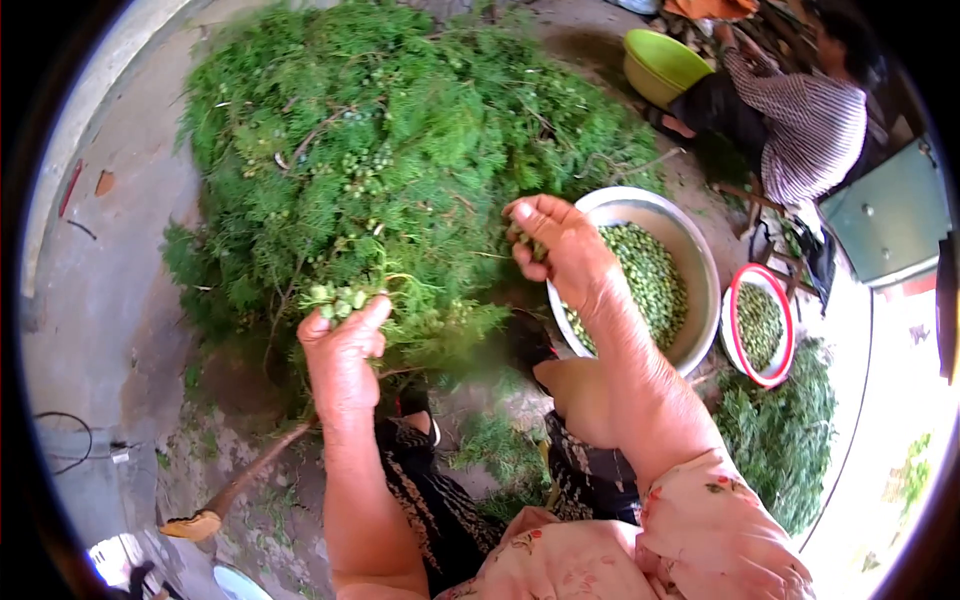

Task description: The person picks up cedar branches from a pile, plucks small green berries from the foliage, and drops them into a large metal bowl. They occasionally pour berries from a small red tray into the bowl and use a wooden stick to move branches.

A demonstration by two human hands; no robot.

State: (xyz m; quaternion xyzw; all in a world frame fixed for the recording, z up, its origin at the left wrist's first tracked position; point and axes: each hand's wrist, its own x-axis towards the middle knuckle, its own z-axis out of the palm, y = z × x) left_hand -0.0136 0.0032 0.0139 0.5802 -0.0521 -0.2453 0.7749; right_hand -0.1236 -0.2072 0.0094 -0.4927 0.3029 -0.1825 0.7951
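Green feathery sprig with round green cones (pixel 340 300), pinched in left hand (pixel 348 345); right hand (pixel 553 240) curls around picked cones (pixel 524 240)

pink floral short-sleeved top (pixel 575 560), black trousers (pixel 430 500) with pale patterned bands, dark shoes

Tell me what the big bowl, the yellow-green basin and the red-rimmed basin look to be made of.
The big bowl: probably metal, dull silvery-grey, judging by its soft sheen. The yellow-green basin: likely plastic, smooth, in one even bright colour. The red-rimmed basin: pale inside with a smooth red edge, perhaps enamelled metal, but plastic is just as possible.
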